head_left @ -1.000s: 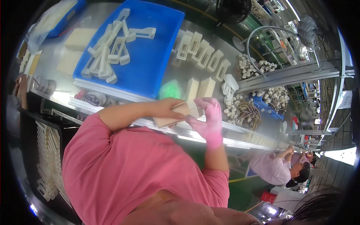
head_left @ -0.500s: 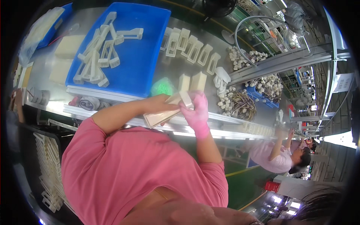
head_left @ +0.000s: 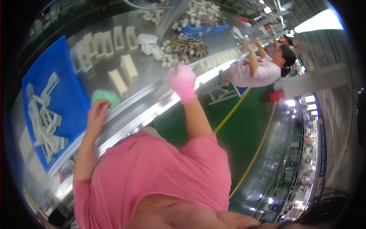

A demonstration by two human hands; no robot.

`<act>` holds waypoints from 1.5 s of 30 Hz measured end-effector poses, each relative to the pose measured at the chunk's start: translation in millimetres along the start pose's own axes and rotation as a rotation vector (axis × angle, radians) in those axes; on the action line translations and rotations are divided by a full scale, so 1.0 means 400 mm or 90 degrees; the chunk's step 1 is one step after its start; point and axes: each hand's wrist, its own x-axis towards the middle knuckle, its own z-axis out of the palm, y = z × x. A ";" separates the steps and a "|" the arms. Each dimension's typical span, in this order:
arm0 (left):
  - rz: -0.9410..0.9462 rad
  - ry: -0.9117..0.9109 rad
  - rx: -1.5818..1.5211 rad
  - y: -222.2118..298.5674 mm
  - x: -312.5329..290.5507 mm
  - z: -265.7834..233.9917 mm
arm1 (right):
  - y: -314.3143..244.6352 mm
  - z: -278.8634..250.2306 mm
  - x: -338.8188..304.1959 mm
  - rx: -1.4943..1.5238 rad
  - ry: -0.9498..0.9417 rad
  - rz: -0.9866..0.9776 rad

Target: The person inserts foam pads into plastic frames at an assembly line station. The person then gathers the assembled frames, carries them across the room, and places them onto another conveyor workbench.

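Observation:
My bare left hand (head_left: 98,116) is at the table's near edge, its fingers loosely bent and apart with nothing seen in them. They are beside a light green bundle (head_left: 105,98), partly covering it. My right hand (head_left: 183,83), in a pink glove, reaches out over the metal edge toward a heap of brown cables with white connectors (head_left: 187,47). Its fingertips are blurred and turned away, so whether they hold anything is hidden. Two cream-coloured blocks (head_left: 129,69) stand between my hands. Behind them is a row of white rectangular frames (head_left: 108,44).
At left, a blue tray (head_left: 70,80) holds several loose white frames (head_left: 44,118). A white cloth-like item (head_left: 148,42) lies beside a metal post (head_left: 171,19). Further right, a person in a pale shirt (head_left: 255,72) works at the same bench. Small cream pieces (head_left: 219,59) line the bench edge.
The view has swung to the right. The white frame that both hands held is no longer in my left hand. My hands have parted, the right one reaching toward the cables.

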 end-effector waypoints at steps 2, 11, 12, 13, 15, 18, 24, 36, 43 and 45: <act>0.012 -0.021 -0.014 -0.002 0.001 0.010 | 0.053 0.015 0.024 -0.098 0.032 0.088; 0.003 -0.016 0.056 -0.015 -0.001 0.018 | 0.141 0.113 0.027 -0.091 0.171 -0.008; 0.011 -0.010 0.082 -0.013 -0.002 0.022 | 0.151 0.121 0.037 -0.109 0.152 0.010; 0.015 -0.016 0.085 -0.013 -0.004 0.022 | 0.147 0.124 0.040 -0.099 0.201 -0.010; 0.032 0.012 0.110 -0.011 -0.008 0.026 | 0.136 0.130 0.029 -0.073 0.301 0.002; 0.037 0.017 0.123 -0.009 -0.004 0.029 | 0.066 0.107 -0.058 0.030 0.314 -0.056; 0.048 0.033 0.122 -0.013 -0.003 0.036 | 0.027 0.172 -0.287 0.289 0.235 -0.270; 0.047 0.035 0.115 -0.029 0.014 0.048 | -0.013 0.688 -0.354 0.407 -0.496 -0.394; 0.031 0.054 0.084 -0.071 0.014 0.025 | 0.136 0.619 -0.455 0.426 -0.590 -0.398; 0.023 0.062 0.072 -0.072 0.011 0.022 | 0.161 0.481 -0.473 0.268 -0.524 -0.163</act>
